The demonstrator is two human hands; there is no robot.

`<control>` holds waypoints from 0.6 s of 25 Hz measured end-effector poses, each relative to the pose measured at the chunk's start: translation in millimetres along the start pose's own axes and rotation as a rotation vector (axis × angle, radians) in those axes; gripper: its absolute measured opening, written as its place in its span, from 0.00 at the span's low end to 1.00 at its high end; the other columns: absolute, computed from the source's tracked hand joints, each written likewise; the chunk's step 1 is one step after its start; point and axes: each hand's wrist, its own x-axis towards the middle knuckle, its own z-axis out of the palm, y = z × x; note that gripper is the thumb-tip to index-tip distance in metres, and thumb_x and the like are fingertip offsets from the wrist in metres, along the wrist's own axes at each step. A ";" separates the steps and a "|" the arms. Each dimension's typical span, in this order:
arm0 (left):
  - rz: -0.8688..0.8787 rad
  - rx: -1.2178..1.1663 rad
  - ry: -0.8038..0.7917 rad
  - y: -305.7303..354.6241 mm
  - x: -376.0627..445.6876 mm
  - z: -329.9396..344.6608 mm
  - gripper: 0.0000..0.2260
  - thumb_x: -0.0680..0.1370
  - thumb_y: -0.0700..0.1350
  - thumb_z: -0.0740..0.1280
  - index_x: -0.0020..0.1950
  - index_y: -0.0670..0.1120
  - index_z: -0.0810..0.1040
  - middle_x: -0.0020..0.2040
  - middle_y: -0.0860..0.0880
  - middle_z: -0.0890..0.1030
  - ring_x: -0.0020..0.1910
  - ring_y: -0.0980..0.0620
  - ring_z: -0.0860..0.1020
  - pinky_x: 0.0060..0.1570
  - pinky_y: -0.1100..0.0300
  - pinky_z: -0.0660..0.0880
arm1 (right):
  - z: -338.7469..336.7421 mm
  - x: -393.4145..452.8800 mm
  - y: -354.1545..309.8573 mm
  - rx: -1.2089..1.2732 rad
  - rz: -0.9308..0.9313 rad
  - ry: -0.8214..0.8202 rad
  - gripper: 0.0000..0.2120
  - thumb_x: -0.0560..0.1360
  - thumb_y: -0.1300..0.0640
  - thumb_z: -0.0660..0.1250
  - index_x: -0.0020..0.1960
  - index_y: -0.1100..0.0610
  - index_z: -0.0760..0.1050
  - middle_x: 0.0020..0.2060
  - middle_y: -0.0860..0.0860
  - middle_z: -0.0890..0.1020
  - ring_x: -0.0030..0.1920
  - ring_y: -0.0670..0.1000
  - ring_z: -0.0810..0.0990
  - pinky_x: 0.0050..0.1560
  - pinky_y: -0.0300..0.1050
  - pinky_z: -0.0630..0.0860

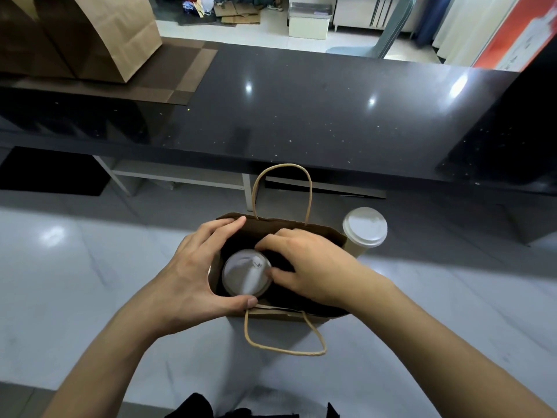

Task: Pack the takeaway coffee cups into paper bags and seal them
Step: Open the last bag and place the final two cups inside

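1. Standing upright on the pale worktop, the brown paper bag has its mouth open toward the camera; one twisted-paper handle rises at its far edge and the other handle lies flat on the worktop at its near edge.
2. Contents of the bag: one takeaway coffee cup with a white lid sits upright in the left half of the bag. The right half of the interior is dark, and what it holds cannot be told.
3. A second coffee cup, also with a white lid, stands upright outside the bag, touching or just beside its far right corner.
4. The left hand grasps the left end of the bag, fingers along the far rim and thumb pressed on the near rim, spreading the mouth.
5. The right hand reaches into the bag mouth, fingers curled, with fingertips touching the right edge of the packed cup's lid; whether it grips the cup cannot be told.
6. Further large brown paper bags stand on a dark raised counter at the far left, on a dark woven mat.
7. Markings: no brand, label or writing can be read on the bags or the lids.
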 end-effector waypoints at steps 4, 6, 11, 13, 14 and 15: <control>0.003 0.008 0.007 1.1 -1.6 0.1 0.50 0.63 0.64 0.80 0.79 0.67 0.56 0.76 0.68 0.59 0.74 0.64 0.60 0.69 0.62 0.62 | -13.7 -29.5 18.5 0.133 0.031 0.381 0.09 0.80 0.53 0.67 0.59 0.50 0.80 0.50 0.45 0.81 0.53 0.48 0.77 0.55 0.45 0.74; 0.000 0.019 0.002 1.9 -1.9 0.2 0.50 0.63 0.64 0.79 0.78 0.68 0.55 0.75 0.68 0.58 0.74 0.65 0.59 0.69 0.62 0.62 | -16.3 -39.4 31.9 0.172 0.045 0.615 0.05 0.79 0.57 0.68 0.53 0.52 0.81 0.45 0.44 0.81 0.49 0.47 0.77 0.50 0.43 0.75; -0.001 0.017 0.000 2.3 -3.2 -0.6 0.49 0.62 0.67 0.78 0.78 0.68 0.55 0.75 0.69 0.58 0.75 0.63 0.60 0.70 0.60 0.63 | -0.5 -42.6 88.5 0.135 0.372 0.827 0.04 0.78 0.57 0.69 0.53 0.53 0.78 0.47 0.46 0.79 0.48 0.48 0.77 0.49 0.47 0.79; -0.002 0.011 0.008 2.7 -4.4 -1.1 0.50 0.62 0.69 0.77 0.78 0.69 0.55 0.75 0.68 0.59 0.75 0.62 0.60 0.70 0.59 0.64 | 8.5 -39.6 115.5 0.078 0.597 0.680 0.15 0.76 0.52 0.71 0.62 0.51 0.75 0.55 0.49 0.77 0.55 0.52 0.75 0.56 0.53 0.78; -0.001 0.009 0.011 3.0 -4.7 -1.2 0.50 0.62 0.69 0.77 0.78 0.68 0.55 0.75 0.68 0.59 0.75 0.61 0.60 0.70 0.58 0.65 | 11.6 -38.0 126.4 0.049 0.682 0.586 0.22 0.75 0.48 0.72 0.66 0.51 0.72 0.60 0.52 0.75 0.59 0.56 0.74 0.60 0.55 0.75; -0.001 0.007 0.012 3.0 -5.1 -1.1 0.50 0.62 0.69 0.77 0.78 0.68 0.55 0.75 0.68 0.59 0.75 0.61 0.60 0.71 0.58 0.65 | 13.3 -36.2 133.5 0.031 0.746 0.498 0.29 0.73 0.45 0.73 0.70 0.52 0.69 0.64 0.54 0.73 0.63 0.59 0.73 0.63 0.56 0.73</control>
